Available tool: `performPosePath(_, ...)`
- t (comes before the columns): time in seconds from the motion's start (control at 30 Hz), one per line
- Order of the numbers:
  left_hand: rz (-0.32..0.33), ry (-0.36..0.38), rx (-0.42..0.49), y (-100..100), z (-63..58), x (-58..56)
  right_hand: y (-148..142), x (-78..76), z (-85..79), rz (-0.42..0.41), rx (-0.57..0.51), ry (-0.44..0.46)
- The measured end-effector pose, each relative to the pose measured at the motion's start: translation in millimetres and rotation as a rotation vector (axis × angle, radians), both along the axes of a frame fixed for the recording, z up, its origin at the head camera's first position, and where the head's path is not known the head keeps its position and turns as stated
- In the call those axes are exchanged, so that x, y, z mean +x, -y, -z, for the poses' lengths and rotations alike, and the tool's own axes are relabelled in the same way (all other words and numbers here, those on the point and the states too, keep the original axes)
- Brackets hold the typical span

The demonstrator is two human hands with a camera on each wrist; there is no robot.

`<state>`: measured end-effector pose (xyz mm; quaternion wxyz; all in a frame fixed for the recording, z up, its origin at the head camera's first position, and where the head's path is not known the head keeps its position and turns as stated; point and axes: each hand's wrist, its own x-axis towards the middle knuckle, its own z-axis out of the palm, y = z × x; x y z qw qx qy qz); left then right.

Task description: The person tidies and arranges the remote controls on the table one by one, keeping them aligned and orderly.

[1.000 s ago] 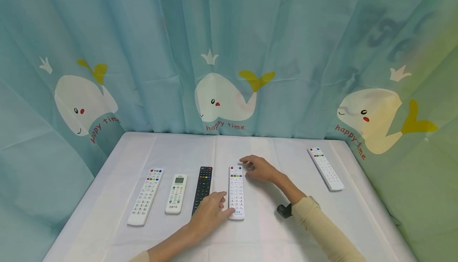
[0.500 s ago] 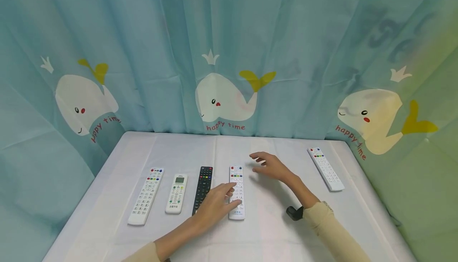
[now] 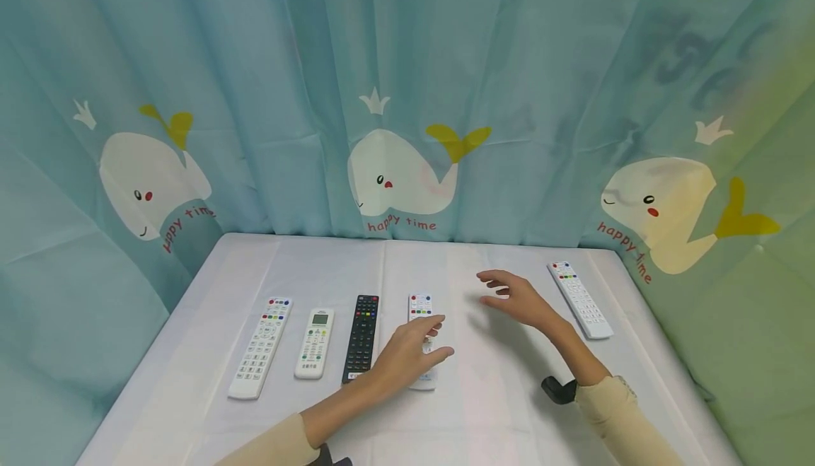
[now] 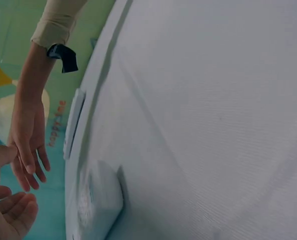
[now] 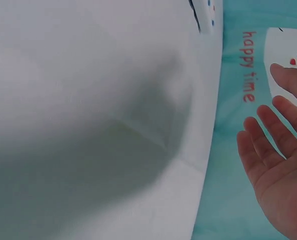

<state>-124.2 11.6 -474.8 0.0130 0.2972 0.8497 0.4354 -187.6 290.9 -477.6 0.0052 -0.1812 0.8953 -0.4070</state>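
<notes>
My left hand (image 3: pixel 407 353) hangs over a white remote control (image 3: pixel 420 303) near the table's middle, its fingers relaxed and gripping nothing; it hides much of the buttons. In the left wrist view this remote's end (image 4: pixel 106 200) shows below the hand's fingers (image 4: pixel 18 212). My right hand (image 3: pixel 518 301) is held above the cloth between that remote and another white remote (image 3: pixel 579 301) at the far right. Its fingers are spread and loosely bent around nothing, as the right wrist view shows of the same hand (image 5: pixel 283 160).
Left of my left hand lie a black remote (image 3: pixel 361 335), a small white remote with a little screen (image 3: pixel 314 346) and a long white remote (image 3: pixel 261 349). A white cloth covers the table (image 3: pixel 484 409). A blue whale-print curtain (image 3: pixel 541 98) hangs behind it.
Both hands have moved to the right. My left hand has passed from the middle white remote's left edge to over it; my right hand has drawn away from its far end. The remotes stay put.
</notes>
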Motion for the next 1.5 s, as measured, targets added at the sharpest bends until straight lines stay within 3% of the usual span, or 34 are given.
performPosePath(0.53, 0.088, 0.003, 0.054, -55.7, -4.1, -1.3, -49.4, 32.3, -13.2, 0.068, -0.030, 0.005)
performPosePath(0.73, 0.115, 0.002, 0.030, -77.2, -6.0, -0.8, -66.9, 41.3, -16.3, 0.112, -0.013, -0.008)
performPosePath(1.03, 0.088, 0.020, -0.012, -103.8, -5.0, -8.9, -93.6, 55.3, -15.0, 0.146, 0.039, -0.007)
performPosePath(1.5, 0.077, 0.081, 0.039, -144.8, -0.9, -20.4, -140.6, 71.9, -8.9, 0.187, 0.073, -0.037)
